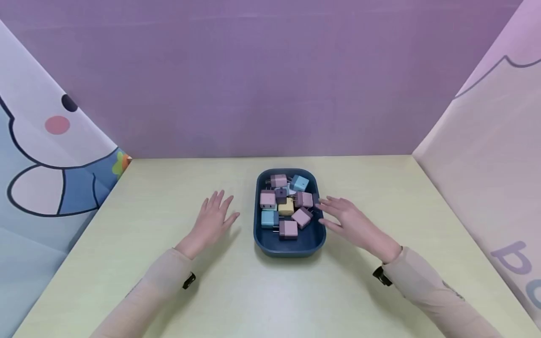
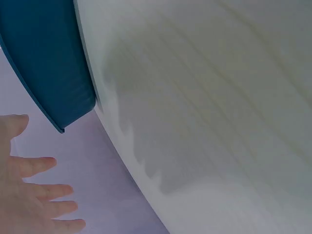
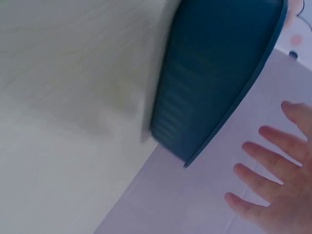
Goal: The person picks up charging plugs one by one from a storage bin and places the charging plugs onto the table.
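Note:
A dark blue plastic basket (image 1: 289,249) stands on the table, holding several small plug chargers. Some are pink, such as one charger (image 1: 289,229) near the front; others are blue, like the charger (image 1: 269,218) at the left, and one yellow charger (image 1: 286,206) lies in the middle. My left hand (image 1: 210,219) hovers left of the basket, fingers spread and holding nothing. On the other side, my right hand (image 1: 348,220) has its fingers extended, the tips right at the basket's right rim. Both wrist views show the basket's outer wall (image 2: 44,53) beside spread fingers.
The pale table (image 1: 190,300) spreads around the basket. A purple backdrop (image 1: 270,84) rises at its far edge. Printed cloth panels flank it, a cartoon panel (image 1: 38,141) at left and a whitish one (image 1: 486,164) at right.

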`<act>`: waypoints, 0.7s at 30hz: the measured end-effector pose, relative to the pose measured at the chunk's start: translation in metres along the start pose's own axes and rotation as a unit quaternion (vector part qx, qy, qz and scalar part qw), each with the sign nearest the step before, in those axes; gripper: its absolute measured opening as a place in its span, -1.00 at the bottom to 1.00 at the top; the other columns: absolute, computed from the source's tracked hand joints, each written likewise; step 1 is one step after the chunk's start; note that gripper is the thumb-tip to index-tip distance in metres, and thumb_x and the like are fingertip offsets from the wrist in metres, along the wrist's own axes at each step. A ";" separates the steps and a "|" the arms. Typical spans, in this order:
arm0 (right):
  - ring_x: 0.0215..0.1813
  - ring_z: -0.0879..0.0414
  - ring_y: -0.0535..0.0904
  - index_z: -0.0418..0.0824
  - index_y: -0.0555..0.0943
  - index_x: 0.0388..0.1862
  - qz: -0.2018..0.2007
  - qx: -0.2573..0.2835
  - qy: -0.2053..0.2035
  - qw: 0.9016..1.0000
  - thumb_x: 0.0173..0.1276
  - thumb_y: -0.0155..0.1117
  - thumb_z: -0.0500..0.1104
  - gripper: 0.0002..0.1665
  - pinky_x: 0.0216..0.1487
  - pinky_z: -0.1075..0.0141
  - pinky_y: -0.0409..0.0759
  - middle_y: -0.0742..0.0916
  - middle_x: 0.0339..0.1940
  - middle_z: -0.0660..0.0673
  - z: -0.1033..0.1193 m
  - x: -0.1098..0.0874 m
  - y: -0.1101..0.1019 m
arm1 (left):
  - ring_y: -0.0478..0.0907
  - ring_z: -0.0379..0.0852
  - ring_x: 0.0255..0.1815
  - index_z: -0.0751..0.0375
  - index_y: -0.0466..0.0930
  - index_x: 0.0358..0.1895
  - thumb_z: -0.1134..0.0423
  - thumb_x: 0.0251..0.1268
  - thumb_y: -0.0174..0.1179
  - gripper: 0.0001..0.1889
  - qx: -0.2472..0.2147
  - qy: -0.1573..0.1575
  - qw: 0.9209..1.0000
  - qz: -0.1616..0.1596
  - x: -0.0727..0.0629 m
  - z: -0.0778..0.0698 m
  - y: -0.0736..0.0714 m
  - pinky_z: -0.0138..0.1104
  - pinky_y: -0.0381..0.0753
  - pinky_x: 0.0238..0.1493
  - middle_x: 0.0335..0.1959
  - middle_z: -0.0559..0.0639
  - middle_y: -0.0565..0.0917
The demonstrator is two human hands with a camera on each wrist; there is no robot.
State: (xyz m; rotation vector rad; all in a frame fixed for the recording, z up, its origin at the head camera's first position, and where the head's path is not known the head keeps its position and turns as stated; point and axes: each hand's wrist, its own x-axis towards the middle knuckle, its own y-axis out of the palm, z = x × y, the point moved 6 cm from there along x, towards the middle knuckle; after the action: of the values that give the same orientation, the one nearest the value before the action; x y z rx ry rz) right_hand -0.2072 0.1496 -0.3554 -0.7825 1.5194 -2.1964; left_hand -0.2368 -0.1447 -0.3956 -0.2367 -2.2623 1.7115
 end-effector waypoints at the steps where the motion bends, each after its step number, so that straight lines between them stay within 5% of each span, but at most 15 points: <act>1: 0.20 -0.17 0.32 -0.30 0.49 0.07 -0.001 -0.001 -0.011 1.000 0.23 0.16 -0.08 -0.53 0.20 -0.06 0.18 0.51 0.11 -0.25 0.004 0.000 -0.001 | -0.02 0.28 0.31 0.35 0.22 0.23 -0.01 0.29 -0.08 -0.42 0.000 0.003 1.000 -0.003 0.000 0.000 -0.001 0.09 -0.06 0.24 0.27 0.38 0.13; 9: -0.05 -0.02 0.52 -0.28 0.59 -0.09 -0.007 0.000 -0.094 0.996 0.11 0.28 -0.11 -0.61 -0.06 0.18 0.50 0.63 -0.12 -0.18 0.033 -0.005 -0.002 | 0.27 0.24 0.15 0.36 0.37 0.11 0.08 0.24 0.02 -0.53 -0.002 0.045 0.998 -0.048 -0.002 -0.007 -0.010 0.07 0.18 0.14 0.12 0.34 0.37; 21: -0.12 0.06 0.54 -0.27 0.60 -0.12 0.045 0.004 -0.103 0.994 0.09 0.29 -0.07 -0.59 -0.14 0.27 0.53 0.64 -0.18 -0.13 0.045 -0.011 0.010 | 0.47 0.17 -0.05 0.30 0.57 -0.13 0.20 0.16 0.12 -0.72 -0.003 0.082 0.994 -0.070 0.002 -0.012 -0.017 0.00 0.41 -0.05 -0.10 0.26 0.56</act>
State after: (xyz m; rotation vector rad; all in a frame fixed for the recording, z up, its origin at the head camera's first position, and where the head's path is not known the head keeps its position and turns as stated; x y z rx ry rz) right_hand -0.1711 0.1188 -0.3553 -0.8892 1.4149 -1.9894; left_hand -0.2337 -0.1377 -0.3758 -0.2070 -2.1128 1.5547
